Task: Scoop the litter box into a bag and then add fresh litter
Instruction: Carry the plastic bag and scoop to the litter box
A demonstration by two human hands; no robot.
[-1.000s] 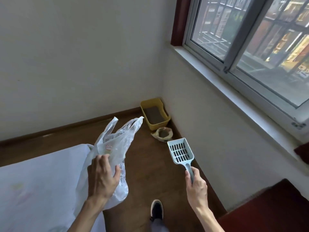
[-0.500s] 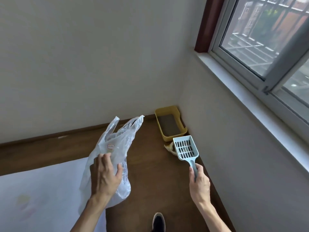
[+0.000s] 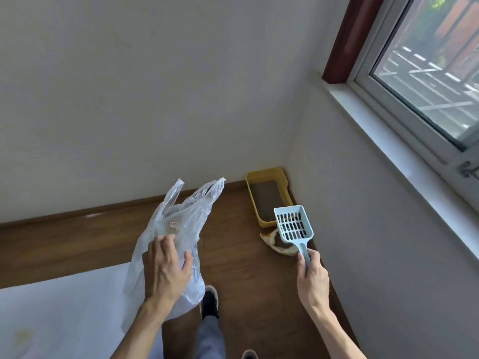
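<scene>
Since half a second ago the window [image 3: 425, 73] has slid right in our view and our shoe [image 3: 210, 301] has stepped forward on the floor [image 3: 241, 268]. Both grips are unchanged. The box [image 3: 265, 223] sits in the corner against both walls, with the litter sack [image 3: 268, 238] just before it. Our left hand [image 3: 166, 273] curls round the crumpled clear bag [image 3: 181, 218], held up by the bed [image 3: 64, 307] edge. Our right hand [image 3: 312, 278] is closed on the handle of the raised scoop [image 3: 293, 225]. Open floor runs between bed and right wall.

soft daylight from the window [image 3: 427, 73], dim even walls, faint shadows, wide-angle bending at edges
</scene>
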